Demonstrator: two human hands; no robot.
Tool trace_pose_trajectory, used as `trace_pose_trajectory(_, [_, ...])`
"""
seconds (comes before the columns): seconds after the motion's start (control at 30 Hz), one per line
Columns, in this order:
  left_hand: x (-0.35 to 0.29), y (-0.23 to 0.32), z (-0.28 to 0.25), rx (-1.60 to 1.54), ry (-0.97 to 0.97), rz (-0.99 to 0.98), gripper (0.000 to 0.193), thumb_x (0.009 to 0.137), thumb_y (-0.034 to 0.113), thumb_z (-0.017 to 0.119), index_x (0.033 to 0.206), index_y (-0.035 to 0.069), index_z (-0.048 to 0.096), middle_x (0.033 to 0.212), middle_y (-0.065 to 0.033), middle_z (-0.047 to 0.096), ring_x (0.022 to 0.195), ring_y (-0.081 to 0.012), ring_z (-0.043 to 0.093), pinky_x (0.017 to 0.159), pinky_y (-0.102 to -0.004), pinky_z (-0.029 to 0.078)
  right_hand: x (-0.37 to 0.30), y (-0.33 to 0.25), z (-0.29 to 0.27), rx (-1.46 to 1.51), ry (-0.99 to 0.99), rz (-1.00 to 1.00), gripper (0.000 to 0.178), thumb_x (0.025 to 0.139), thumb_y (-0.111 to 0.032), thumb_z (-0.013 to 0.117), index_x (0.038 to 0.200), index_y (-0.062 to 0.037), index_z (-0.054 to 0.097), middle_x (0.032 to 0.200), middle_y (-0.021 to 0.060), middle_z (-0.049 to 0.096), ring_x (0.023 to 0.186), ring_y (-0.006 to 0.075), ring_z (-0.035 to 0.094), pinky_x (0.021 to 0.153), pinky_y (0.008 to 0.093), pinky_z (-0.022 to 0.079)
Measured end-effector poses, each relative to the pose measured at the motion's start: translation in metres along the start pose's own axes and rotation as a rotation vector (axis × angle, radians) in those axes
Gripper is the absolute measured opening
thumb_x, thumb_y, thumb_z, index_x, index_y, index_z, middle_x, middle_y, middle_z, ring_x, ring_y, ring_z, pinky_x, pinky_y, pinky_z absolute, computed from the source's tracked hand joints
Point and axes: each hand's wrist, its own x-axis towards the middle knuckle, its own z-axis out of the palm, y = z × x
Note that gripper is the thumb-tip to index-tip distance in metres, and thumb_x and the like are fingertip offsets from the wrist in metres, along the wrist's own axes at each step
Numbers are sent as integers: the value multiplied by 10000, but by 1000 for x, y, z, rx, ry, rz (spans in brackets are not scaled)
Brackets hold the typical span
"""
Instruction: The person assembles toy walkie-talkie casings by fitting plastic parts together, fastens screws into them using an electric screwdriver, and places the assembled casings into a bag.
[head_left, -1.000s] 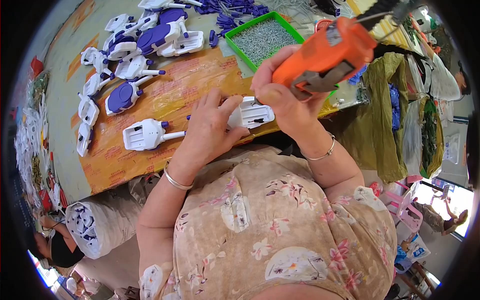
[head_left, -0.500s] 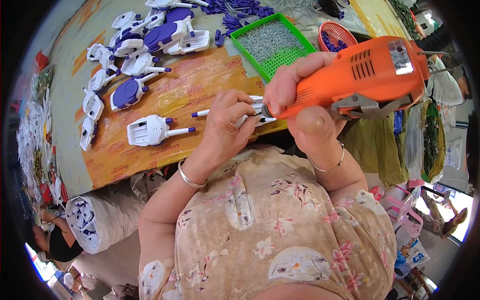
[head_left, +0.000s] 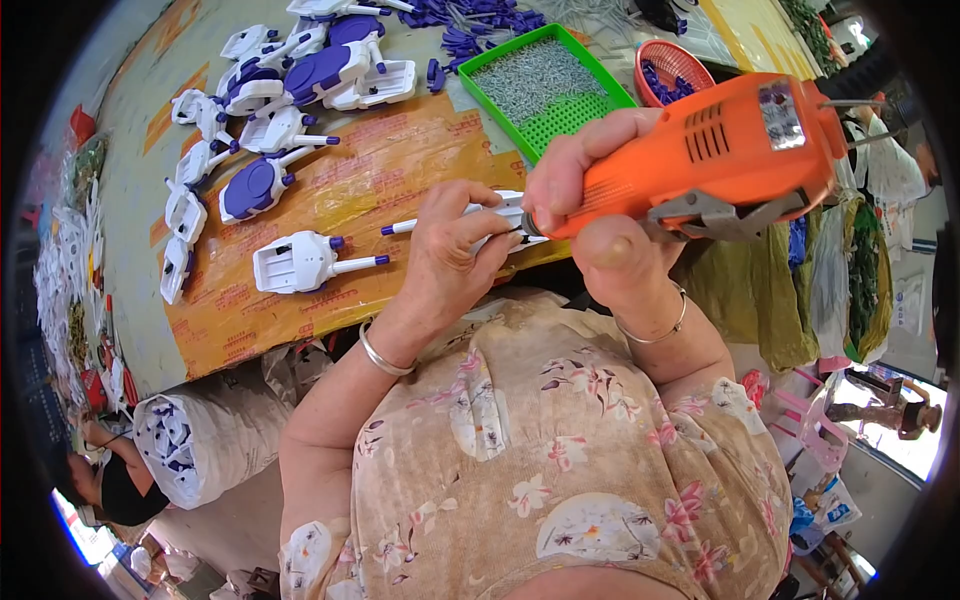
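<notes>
My right hand (head_left: pixel 600 200) grips an orange electric screwdriver (head_left: pixel 700 150) with a metal lever on its side. Its nose points left and down at a white plastic part (head_left: pixel 508 207) near the table's front edge. A rod with a purple tip (head_left: pixel 388 231) sticks out from that part on the left. Close to the screwdriver's dark bit, the fingers of my left hand (head_left: pixel 455 245) are pinched together. They cover much of the part, and what they hold is hidden. Left of that hand lies a white part (head_left: pixel 297 262) with a purple-tipped rod, its hollow side up.
Several white and purple assemblies (head_left: pixel 320 75) lie at the back left. A green tray (head_left: pixel 520 138) of small screws stands behind my hands, beside a red basket (head_left: pixel 652 92) with purple pieces. Loose purple pieces (head_left: pixel 480 25) lie farther back. A sack (head_left: pixel 220 430) of parts stands lower left, near another person (head_left: pixel 125 480).
The screwdriver's rear end has shifted slightly left and down with my right hand. My left hand stays almost in place at the white part.
</notes>
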Motion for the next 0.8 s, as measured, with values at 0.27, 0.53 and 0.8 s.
trace_pose_trajectory(0.27, [4,3,-17,317,-121,11,528,650,131,794,1123,46,577,1074,-134,566,1019,-347,530,884,-432,404,9,21,-5,-54,-19,-175,438,777,-261,782,952,-10,469,729,74,576,624,141,550,608,297,500])
trace_pose_trajectory(0.53, [2,1,-20,349,-194,-43,552,642,170,808,1127,35,581,1045,-130,567,992,-323,538,880,-430,398,12,40,-7,-62,16,-166,291,794,-38,719,1024,-7,543,862,20,596,712,65,534,625,222,449])
trace_pose_trajectory(0.8, [3,1,-20,342,-193,-48,541,634,161,809,1113,24,598,1031,-123,569,980,-304,546,874,-421,399,13,50,-15,-51,-77,-157,285,789,-15,722,1023,1,561,914,5,607,740,56,544,636,208,446])
